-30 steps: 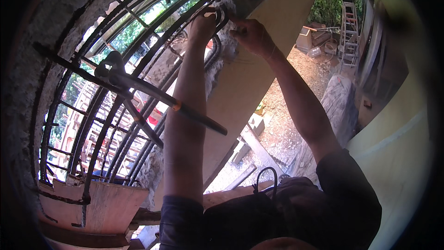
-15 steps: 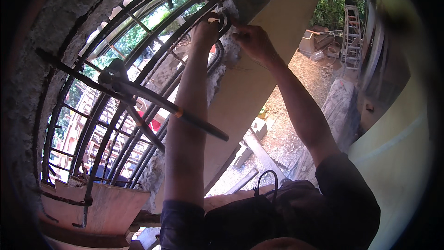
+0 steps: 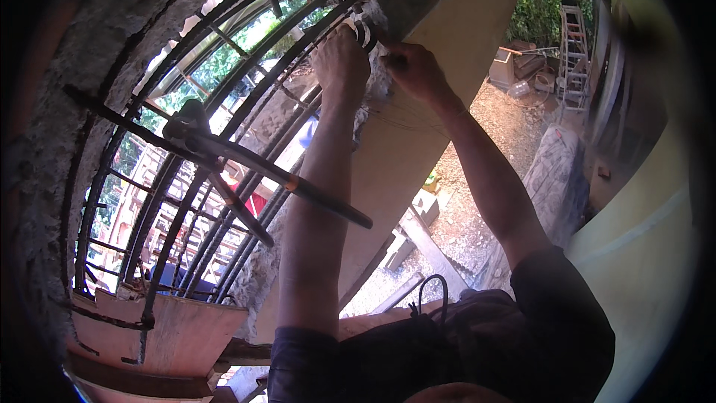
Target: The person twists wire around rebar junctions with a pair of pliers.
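Observation:
At the upper centre, my left hand (image 3: 341, 60) is curled against the hooked ends of the steel reinforcing bars (image 3: 363, 32); what its fingers grip is hidden. Just to its right, my right hand (image 3: 415, 71) is closed in front of the plywood panel, with a dark shape at its fingers that I cannot make out. Fine wires (image 3: 418, 125) show faintly below it against the panel. A pair of long-handled cutters (image 3: 246, 158) hangs on the bar cage, left of my left forearm, touched by neither hand; one handle crosses in front of that forearm.
Rough concrete (image 3: 45, 142) borders the cage on the left. A large plywood panel (image 3: 455, 37) slopes beside my arms. Lower left is a reddish board (image 3: 171, 336). Down on the right are a ladder (image 3: 574, 60), a long pale beam (image 3: 548, 168) and chip-strewn ground (image 3: 485, 134).
My left hand has shifted right and turned, showing more of its back. The right hand has moved slightly right and down. The view has shifted a little; the cutters still hang on the bars.

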Action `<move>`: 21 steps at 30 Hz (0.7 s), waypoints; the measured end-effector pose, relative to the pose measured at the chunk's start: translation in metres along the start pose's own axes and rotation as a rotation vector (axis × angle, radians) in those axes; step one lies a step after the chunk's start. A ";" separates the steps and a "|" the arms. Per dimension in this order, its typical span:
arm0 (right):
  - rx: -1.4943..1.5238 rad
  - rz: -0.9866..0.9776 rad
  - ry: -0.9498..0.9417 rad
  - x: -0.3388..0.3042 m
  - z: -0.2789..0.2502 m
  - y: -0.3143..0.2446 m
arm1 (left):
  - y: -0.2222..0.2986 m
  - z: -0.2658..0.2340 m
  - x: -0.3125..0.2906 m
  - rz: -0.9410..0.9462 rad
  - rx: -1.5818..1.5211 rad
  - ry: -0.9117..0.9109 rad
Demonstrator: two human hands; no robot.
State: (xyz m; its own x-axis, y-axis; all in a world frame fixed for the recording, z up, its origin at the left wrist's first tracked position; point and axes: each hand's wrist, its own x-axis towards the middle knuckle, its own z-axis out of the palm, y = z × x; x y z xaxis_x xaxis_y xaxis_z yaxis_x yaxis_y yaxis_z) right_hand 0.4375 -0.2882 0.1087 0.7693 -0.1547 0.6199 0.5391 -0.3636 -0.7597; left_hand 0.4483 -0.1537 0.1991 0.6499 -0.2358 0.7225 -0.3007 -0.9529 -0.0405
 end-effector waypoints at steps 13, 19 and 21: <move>0.062 -0.053 -0.083 -0.001 -0.005 -0.001 | -0.005 -0.006 0.015 -0.276 -0.102 -0.258; 0.022 -0.049 -0.146 0.004 -0.001 0.009 | -0.036 0.004 0.033 -0.247 -0.711 -0.492; 0.021 -0.006 -0.194 0.006 -0.008 0.002 | -0.038 0.002 0.029 -0.265 -0.826 -0.528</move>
State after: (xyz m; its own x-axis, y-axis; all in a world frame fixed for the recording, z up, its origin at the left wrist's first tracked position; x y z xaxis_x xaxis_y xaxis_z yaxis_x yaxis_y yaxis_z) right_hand 0.4400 -0.2971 0.1125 0.8165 0.0279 0.5766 0.5494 -0.3443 -0.7613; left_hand 0.4798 -0.1251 0.2209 0.9308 -0.2813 0.2333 -0.3607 -0.6039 0.7107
